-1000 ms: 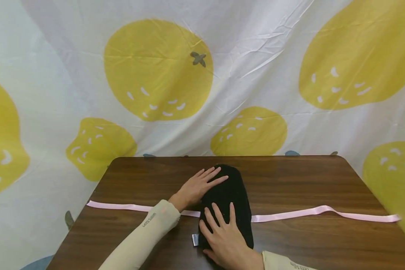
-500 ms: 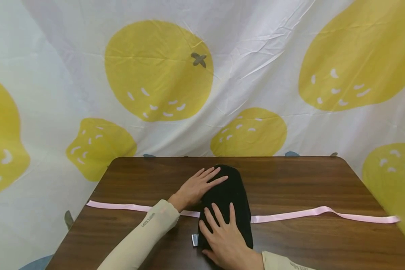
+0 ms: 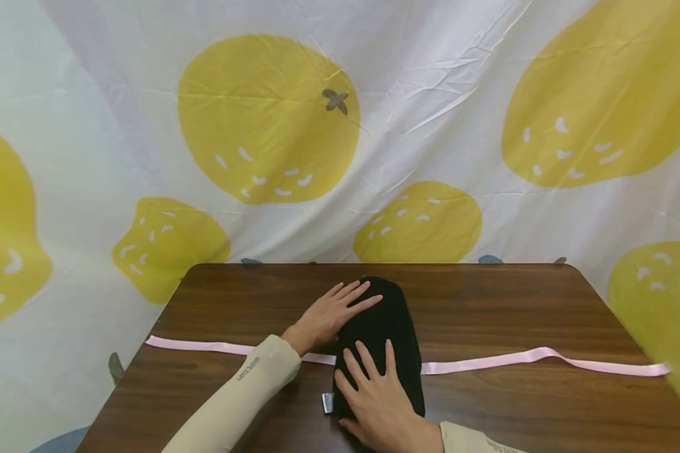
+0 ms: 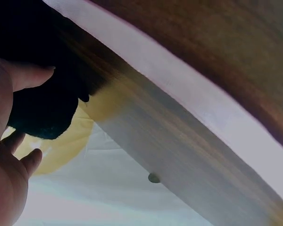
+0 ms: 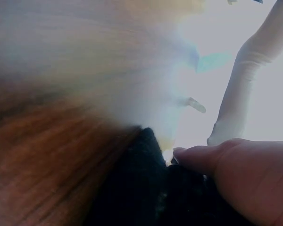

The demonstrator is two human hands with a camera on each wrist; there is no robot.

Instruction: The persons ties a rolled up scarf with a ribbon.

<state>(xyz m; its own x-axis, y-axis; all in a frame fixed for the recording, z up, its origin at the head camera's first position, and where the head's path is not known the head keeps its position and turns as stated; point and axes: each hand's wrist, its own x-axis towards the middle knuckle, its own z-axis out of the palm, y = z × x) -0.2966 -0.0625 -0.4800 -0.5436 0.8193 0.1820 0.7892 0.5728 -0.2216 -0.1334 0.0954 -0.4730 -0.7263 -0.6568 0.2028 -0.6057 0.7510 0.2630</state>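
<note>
**Black knitted cloth pressed flat under both your hands**

Black and folded into a long rounded shape, the knitted cloth (image 3: 382, 340) lies near the middle of the dark wooden bench (image 3: 487, 302), running from the near edge toward the far one. Your left hand (image 3: 331, 313) rests flat on its far left part, fingers (image 3: 356, 296) straight and slightly spread, gripping nothing. Your right hand (image 3: 382, 402) lies flat on the near end, fingers straight and fanned, also gripping nothing. Both arms wear pale beige sleeves (image 3: 235, 402).

A pink satin ribbon (image 3: 521, 358) stretches across the bench from left to right and passes beneath the cloth. A small grey tag (image 3: 328, 402) pokes out at the cloth's near left side, just beside your right hand. Behind the bench hangs a white curtain (image 3: 430, 94) printed with large yellow fruits.
</note>
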